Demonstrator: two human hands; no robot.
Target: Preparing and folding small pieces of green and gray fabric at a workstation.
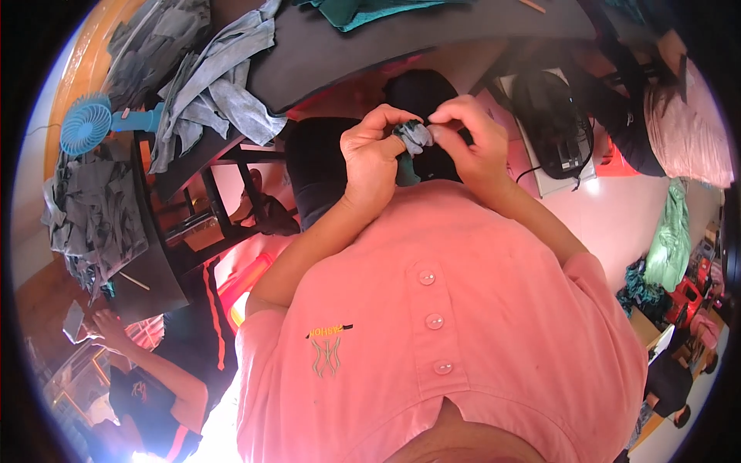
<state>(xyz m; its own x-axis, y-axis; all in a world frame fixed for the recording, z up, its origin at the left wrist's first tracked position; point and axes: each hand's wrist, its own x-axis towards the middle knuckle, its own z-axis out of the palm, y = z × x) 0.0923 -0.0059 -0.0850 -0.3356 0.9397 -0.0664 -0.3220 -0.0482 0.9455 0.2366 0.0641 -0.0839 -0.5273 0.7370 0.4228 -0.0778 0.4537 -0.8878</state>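
Above my lap, a small piece of bunched cloth (417,137), grey with dark green, is gathered up between my two hands. My left hand (369,153) pinches it from the left with thumb and forefinger, and a green end (407,171) hangs below. From the other side, my right hand (477,143) is closed, thumb against fingertips, at the cloth's right edge. Whether a thread or other small thing lies in that right pinch is too fine to tell.
A dark table (340,65) stands ahead, with teal cloth (370,11) and grey cloth strips (224,77). A blue fan (86,123) sits at left, above a grey cloth pile (100,212). Another person's arm (158,378) is lower left. A black bag (557,123) lies at right.
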